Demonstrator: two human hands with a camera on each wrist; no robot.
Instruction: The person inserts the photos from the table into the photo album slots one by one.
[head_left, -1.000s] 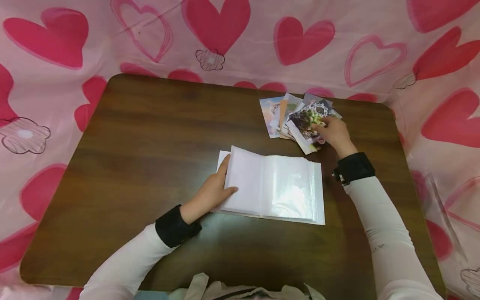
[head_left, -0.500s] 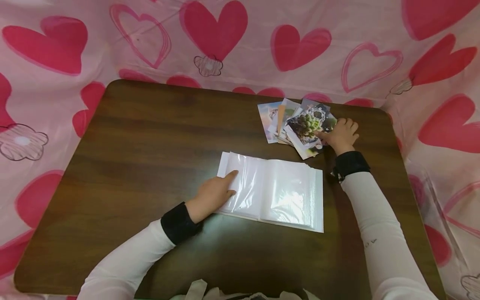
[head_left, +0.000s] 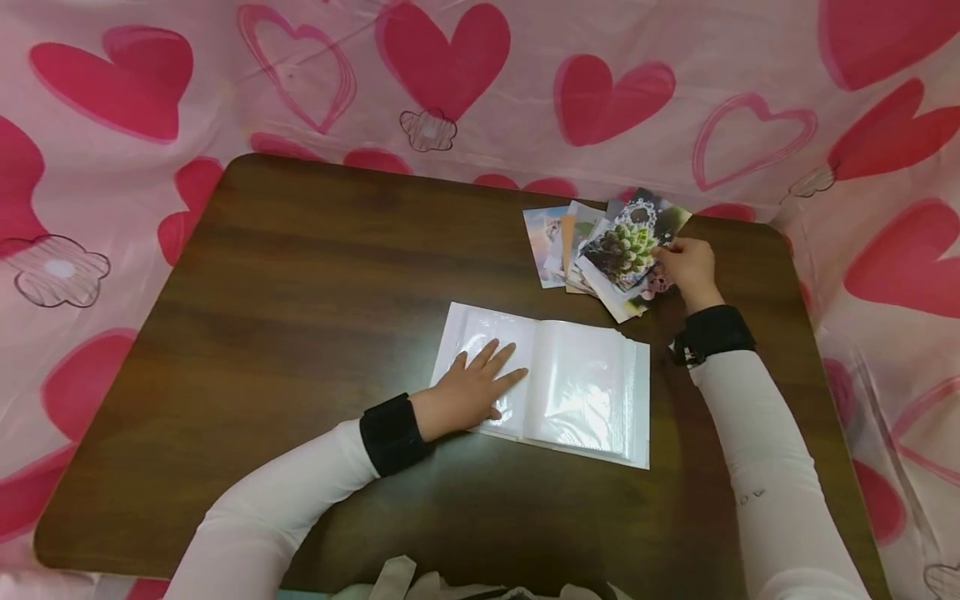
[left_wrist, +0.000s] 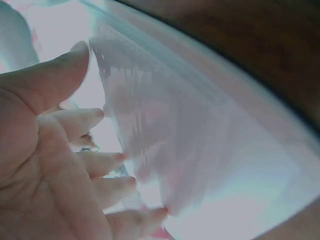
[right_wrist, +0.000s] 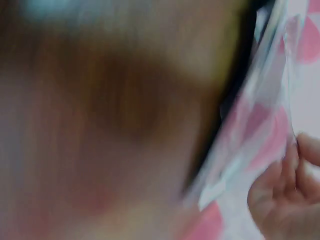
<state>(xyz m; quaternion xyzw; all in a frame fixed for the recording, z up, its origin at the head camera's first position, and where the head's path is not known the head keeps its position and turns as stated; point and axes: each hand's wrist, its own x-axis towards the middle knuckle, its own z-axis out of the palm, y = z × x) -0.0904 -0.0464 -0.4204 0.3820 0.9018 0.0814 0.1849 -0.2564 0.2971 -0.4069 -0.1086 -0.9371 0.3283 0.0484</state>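
Head view: succulent photo (head_left: 628, 247) partly hides other photos (head_left: 543, 236) beneath.

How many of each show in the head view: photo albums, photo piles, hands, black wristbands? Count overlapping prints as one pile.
Photo album: 1, open
Photo pile: 1, including the succulent print; overlap hides the exact number of prints
Hands: 2 (left hand, right hand)
Black wristbands: 2 (left wristband, right wristband)
Total: 6
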